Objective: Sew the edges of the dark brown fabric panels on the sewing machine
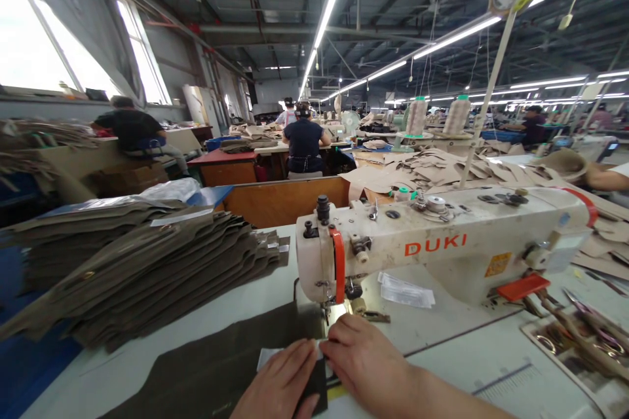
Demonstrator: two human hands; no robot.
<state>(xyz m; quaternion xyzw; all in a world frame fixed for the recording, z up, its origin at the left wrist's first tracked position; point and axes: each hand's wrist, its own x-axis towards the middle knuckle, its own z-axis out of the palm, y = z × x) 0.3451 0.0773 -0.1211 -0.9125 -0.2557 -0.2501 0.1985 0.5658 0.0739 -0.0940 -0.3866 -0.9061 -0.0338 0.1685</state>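
A dark olive fabric piece (pixel 216 363) lies on the pale machine table, its far edge near the needle of a white sewing machine (pixel 373 242). My left hand (pixel 282 380) rests on the fabric with its fingers together, pressing on a small white strip (pixel 266 357). Just right of it, my right hand (pixel 361 357) has its fingers curled and pinched at the strip's end by the fabric's right edge, below the lit needle area. The two hands nearly touch at the fingertips.
Stacked olive pieces (pixel 167 262) stand at the left. White labels (pixel 405 291) lie on the machine bed. A tray (pixel 580 353) with scissors and metal rings is at the right. Beige pieces (pixel 442 167) and thread cones (pixel 457 116) sit behind the machine. Several people sit farther back.
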